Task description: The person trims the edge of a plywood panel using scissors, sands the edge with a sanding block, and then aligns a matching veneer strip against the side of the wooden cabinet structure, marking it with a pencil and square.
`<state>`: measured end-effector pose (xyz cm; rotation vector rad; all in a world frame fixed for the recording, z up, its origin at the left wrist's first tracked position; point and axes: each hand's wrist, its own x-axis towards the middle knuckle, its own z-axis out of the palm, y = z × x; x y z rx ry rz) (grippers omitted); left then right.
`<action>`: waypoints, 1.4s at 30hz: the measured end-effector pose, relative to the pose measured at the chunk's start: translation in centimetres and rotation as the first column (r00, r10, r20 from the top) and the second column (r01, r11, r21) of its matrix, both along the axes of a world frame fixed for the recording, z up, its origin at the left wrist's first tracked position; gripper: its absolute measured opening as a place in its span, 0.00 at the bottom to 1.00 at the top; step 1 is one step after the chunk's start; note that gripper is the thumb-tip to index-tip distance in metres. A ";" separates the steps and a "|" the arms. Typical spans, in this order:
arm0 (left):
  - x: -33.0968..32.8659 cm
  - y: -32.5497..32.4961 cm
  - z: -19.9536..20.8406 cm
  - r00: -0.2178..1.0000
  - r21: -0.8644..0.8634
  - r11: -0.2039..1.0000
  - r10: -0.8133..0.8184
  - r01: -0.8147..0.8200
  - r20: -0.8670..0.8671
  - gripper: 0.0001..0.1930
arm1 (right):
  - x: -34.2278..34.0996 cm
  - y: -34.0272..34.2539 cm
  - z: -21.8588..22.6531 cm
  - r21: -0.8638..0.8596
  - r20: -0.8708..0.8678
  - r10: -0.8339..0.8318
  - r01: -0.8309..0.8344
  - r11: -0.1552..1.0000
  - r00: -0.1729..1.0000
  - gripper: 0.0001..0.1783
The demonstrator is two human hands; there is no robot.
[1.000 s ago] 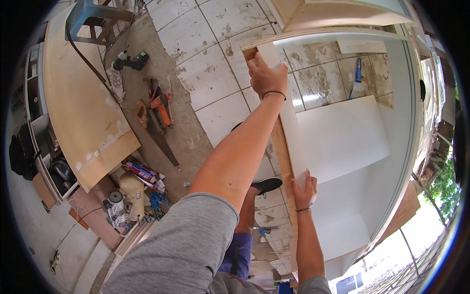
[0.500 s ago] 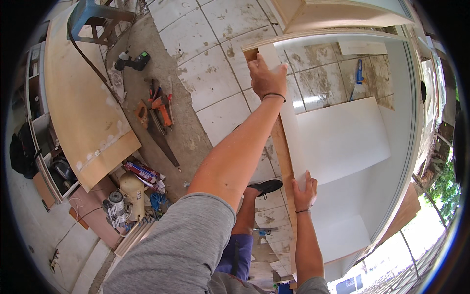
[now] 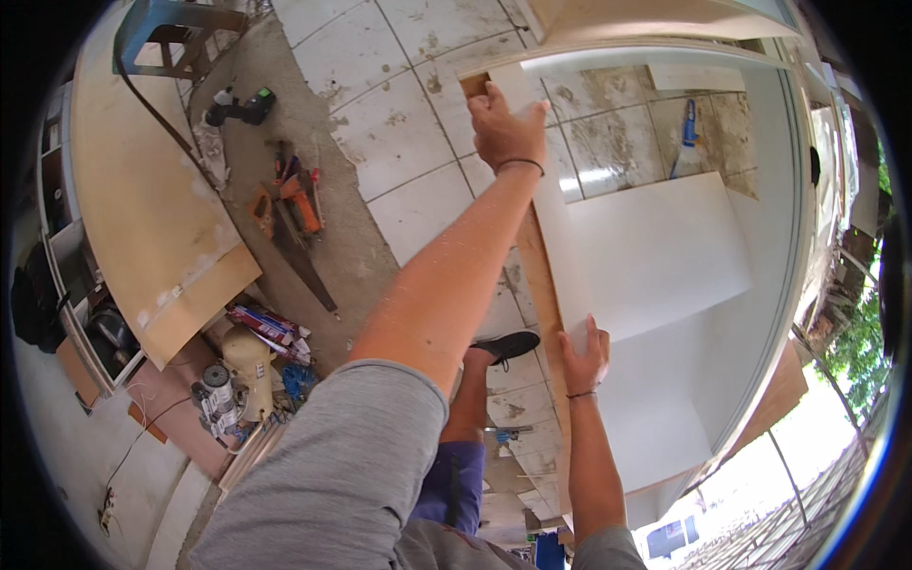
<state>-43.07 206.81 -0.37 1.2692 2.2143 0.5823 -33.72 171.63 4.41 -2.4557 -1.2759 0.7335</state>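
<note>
A long white wooden strip (image 3: pixel 566 256) with a bare brown edge runs along the near left side of a white cabinet frame (image 3: pixel 781 275). Gripping its far end is my left hand (image 3: pixel 509 131), fingers over the left edge and thumb on the white face. Lower down, my right hand (image 3: pixel 584 361) holds the same strip, its thumb and fingers around the edge; some fingertips are hidden. Inside the frame, a white panel (image 3: pixel 655 252) lies next to the strip. Beyond it, a blue-handled tool (image 3: pixel 689 123), perhaps a saw, rests on the tiles.
To the left, a handsaw (image 3: pixel 304 266), an orange tool (image 3: pixel 301 204) and a cordless drill (image 3: pixel 242 107) lie on rough concrete. A plywood sheet (image 3: pixel 142 190), a blue stool (image 3: pixel 157 14) and a beige compressor (image 3: pixel 249 366) stand farther left. My shoe (image 3: pixel 508 348) is beside the strip.
The whole view has shifted slightly, so things appear a little further left and up. Both hands keep their places on the strip.
</note>
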 end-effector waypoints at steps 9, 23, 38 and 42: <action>0.2 0.2 -0.4 1.000 0.037 0.999 0.015 -0.014 -0.024 0.40 | -0.5 0.5 0.2 -0.041 0.126 0.063 -0.059 0.997 0.990 0.32; 0.8 0.3 0.4 0.999 -0.056 0.997 0.049 -0.048 0.011 0.39 | -0.7 0.1 -0.2 -0.114 0.099 0.003 0.009 0.993 0.995 0.32; 0.2 0.1 0.1 0.999 0.001 1.000 0.030 -0.030 0.030 0.39 | 0.0 -0.8 -1.2 0.002 0.028 0.027 -0.027 1.000 0.999 0.33; 0.2 -0.1 0.4 0.999 0.016 1.000 0.024 -0.024 0.033 0.39 | 0.2 -1.2 -1.7 0.033 0.022 0.041 -0.042 0.999 0.999 0.34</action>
